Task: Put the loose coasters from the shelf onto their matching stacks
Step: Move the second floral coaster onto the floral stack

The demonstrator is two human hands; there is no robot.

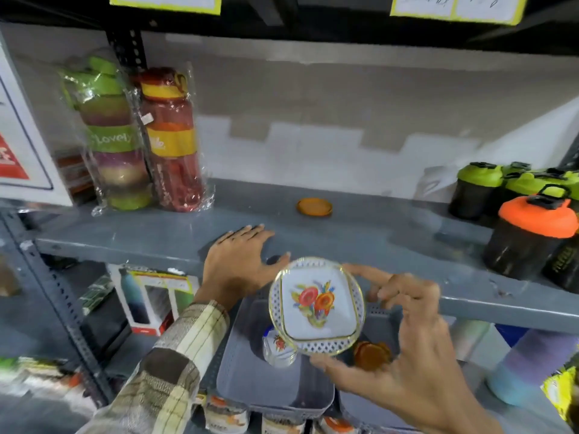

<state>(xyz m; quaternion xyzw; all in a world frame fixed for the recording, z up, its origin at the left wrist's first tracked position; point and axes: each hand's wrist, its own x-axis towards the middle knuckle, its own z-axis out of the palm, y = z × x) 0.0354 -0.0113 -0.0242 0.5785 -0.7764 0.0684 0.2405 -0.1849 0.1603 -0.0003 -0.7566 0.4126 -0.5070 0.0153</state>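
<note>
My right hand (404,333) pinches a round white coaster (316,305) with a flower print and a perforated rim, held tilted above a grey basket (250,374). Inside the basket stands a stack of matching white flower coasters (279,347) on the left and a stack of amber coasters (371,355) on the right. One loose amber coaster (314,207) lies flat on the grey shelf (156,239), farther back. My left hand (239,261) rests palm down on the shelf's front edge, fingers spread, holding nothing.
Wrapped stacked containers, green (106,133) and red (172,142), stand at the shelf's left. Dark shaker bottles with green lids (479,189) and one with an orange lid (529,236) crowd the right. Boxed bottles (150,299) sit on the shelf below.
</note>
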